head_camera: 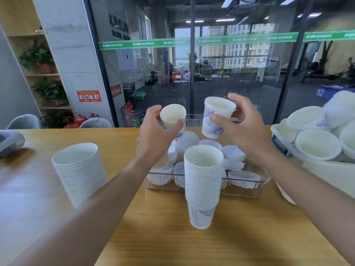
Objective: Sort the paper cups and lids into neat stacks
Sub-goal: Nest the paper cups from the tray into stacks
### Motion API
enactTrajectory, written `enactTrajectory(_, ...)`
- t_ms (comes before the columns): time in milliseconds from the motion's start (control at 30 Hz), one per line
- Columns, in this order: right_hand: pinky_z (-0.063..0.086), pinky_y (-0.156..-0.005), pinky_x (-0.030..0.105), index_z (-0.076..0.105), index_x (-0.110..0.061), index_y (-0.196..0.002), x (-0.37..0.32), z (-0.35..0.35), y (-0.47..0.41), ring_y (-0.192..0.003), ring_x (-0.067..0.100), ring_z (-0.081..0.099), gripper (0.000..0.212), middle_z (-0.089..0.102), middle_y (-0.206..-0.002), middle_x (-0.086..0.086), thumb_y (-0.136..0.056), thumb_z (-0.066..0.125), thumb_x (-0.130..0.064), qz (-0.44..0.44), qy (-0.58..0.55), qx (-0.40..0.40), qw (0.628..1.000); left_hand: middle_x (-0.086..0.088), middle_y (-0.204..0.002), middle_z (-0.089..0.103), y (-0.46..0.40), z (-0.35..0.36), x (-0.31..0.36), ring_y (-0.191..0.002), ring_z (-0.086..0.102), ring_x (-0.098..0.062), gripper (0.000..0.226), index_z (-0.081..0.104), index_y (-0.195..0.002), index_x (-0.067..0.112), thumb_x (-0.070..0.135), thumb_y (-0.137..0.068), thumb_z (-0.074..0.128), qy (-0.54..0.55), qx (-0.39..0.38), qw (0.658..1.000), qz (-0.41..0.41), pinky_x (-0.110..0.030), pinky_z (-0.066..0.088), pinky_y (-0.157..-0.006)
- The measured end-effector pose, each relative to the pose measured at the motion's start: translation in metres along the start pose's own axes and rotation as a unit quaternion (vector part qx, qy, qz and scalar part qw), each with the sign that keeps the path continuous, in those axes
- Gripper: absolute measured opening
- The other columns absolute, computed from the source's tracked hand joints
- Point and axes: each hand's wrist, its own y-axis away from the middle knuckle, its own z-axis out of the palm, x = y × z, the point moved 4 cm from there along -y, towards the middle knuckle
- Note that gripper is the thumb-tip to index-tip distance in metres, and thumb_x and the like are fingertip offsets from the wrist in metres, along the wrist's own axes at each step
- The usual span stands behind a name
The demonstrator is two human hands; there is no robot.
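My left hand is raised over the table, fingers and thumb curled round a white paper cup, its mouth tilted toward me. My right hand grips a second cup, blue-patterned and with a lid seated on its rim, thumb on the near wall and fingers behind. The two cups are near each other, apart. Below both hands sits a clear tray holding loose lids. A tall cup stack stands just before the tray; another cup stack stands well to its left on the wooden table. More cups fill a bin at right.
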Motion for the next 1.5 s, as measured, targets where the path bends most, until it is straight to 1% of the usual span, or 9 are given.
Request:
enactTrajectory(133, 0.057, -0.097, 0.036, 0.062, -0.03, -0.135, -0.04, -0.015, 0.028, -0.112, 0.012, 0.068, 0.061, 0.073, -0.119, -0.01, -0.081, 0.085, -0.043, -0.014, -0.101, -0.014, 0.995, 0.012, -0.115, 0.066, 0.016, -0.022, 0.018, -0.101, 0.064, 0.0, 0.05, 0.061, -0.127, 0.022, 0.041, -0.086, 0.081, 0.078, -0.003, 0.997, -0.013, -0.017, 0.055, -0.079)
enactTrajectory(400, 0.058, -0.099, 0.043, 0.062, -0.035, -0.135, -0.062, -0.009, 0.076, -0.113, 0.01, 0.069, 0.079, 0.073, -0.119, -0.015, -0.065, 0.089, -0.06, -0.029, -0.061, -0.119, 0.991, 0.002, -0.113, 0.074, 0.035, -0.061, 0.069, -0.104, 0.072, -0.011, 0.029, 0.066, -0.116, 0.025, 0.035, -0.091, 0.078, 0.196, -0.006, 0.981, 0.01, -0.04, 0.062, -0.091)
enactTrajectory(567, 0.053, -0.105, 0.044, 0.056, -0.045, -0.137, -0.046, -0.003, 0.099, -0.119, 0.001, 0.062, 0.081, 0.067, -0.124, -0.022, -0.064, 0.083, -0.064, -0.007, 0.004, -0.173, 0.985, -0.006, -0.116, 0.075, 0.054, -0.071, 0.103, -0.108, 0.073, -0.018, 0.038, 0.066, -0.126, 0.012, 0.031, -0.095, 0.075, 0.239, -0.04, 0.969, 0.045, -0.036, 0.063, -0.088)
enactTrajectory(733, 0.054, -0.103, 0.041, 0.05, -0.042, -0.144, -0.033, -0.005, 0.113, -0.121, 0.003, 0.063, 0.084, 0.065, -0.132, -0.019, -0.069, 0.083, -0.059, 0.006, 0.002, -0.181, 0.983, 0.002, -0.115, 0.076, 0.072, -0.061, 0.106, -0.105, 0.073, -0.011, 0.041, 0.066, -0.127, 0.015, 0.029, -0.091, 0.079, 0.195, -0.109, 0.973, 0.056, -0.03, 0.061, -0.088)
enactTrajectory(933, 0.057, -0.098, 0.035, 0.048, -0.039, -0.146, -0.017, -0.01, 0.122, -0.115, 0.002, 0.065, 0.072, 0.064, -0.131, -0.017, -0.086, 0.082, -0.017, 0.028, -0.001, -0.179, 0.983, 0.017, -0.114, 0.071, 0.092, -0.041, 0.084, -0.107, 0.065, 0.003, 0.043, 0.064, -0.125, 0.029, 0.043, -0.087, 0.079, 0.026, -0.209, 0.975, 0.065, -0.019, 0.052, -0.091)
enactTrajectory(1133, 0.056, -0.096, 0.031, 0.052, -0.037, -0.142, 0.001, -0.01, 0.125, -0.116, 0.007, 0.064, 0.065, 0.064, -0.129, -0.017, -0.09, 0.068, -0.002, 0.044, 0.013, -0.168, 0.985, 0.02, -0.122, 0.072, 0.113, -0.041, 0.064, -0.116, 0.064, 0.002, 0.026, 0.064, -0.129, 0.029, 0.032, -0.104, 0.059, 0.1, -0.261, 0.958, 0.065, -0.022, 0.053, -0.099)
enactTrajectory(1233, 0.056, -0.098, 0.033, 0.056, -0.039, -0.137, 0.011, -0.007, 0.122, -0.118, 0.003, 0.061, 0.061, 0.065, -0.125, -0.019, -0.094, 0.057, 0.005, 0.046, 0.032, -0.149, 0.987, 0.015, -0.118, 0.074, 0.109, -0.044, 0.041, -0.112, 0.067, 0.0, 0.029, 0.069, -0.125, 0.027, 0.034, -0.109, 0.047, 0.107, -0.226, 0.968, 0.032, -0.029, 0.056, -0.1)
enactTrajectory(1367, 0.057, -0.096, 0.033, 0.06, -0.033, -0.131, 0.023, -0.005, 0.118, -0.114, 0.001, 0.063, 0.048, 0.066, -0.121, -0.019, -0.098, 0.057, 0.002, 0.05, 0.027, -0.123, 0.991, 0.019, -0.119, 0.07, 0.085, -0.044, 0.004, -0.11, 0.062, 0.004, 0.026, 0.07, -0.125, 0.024, 0.033, -0.102, 0.062, -0.062, -0.154, 0.985, 0.041, -0.035, 0.053, -0.103)
enactTrajectory(1500, 0.06, -0.087, 0.033, 0.067, -0.028, -0.118, 0.033, -0.003, 0.115, -0.103, 0.003, 0.068, 0.041, 0.071, -0.111, -0.016, -0.096, 0.057, 0.005, 0.043, 0.01, -0.058, 0.997, 0.014, -0.137, 0.055, 0.068, -0.034, -0.006, -0.124, 0.054, -0.011, 0.045, 0.057, -0.14, 0.025, 0.034, -0.097, 0.066, -0.225, -0.166, 0.958, 0.069, -0.035, 0.05, -0.099)
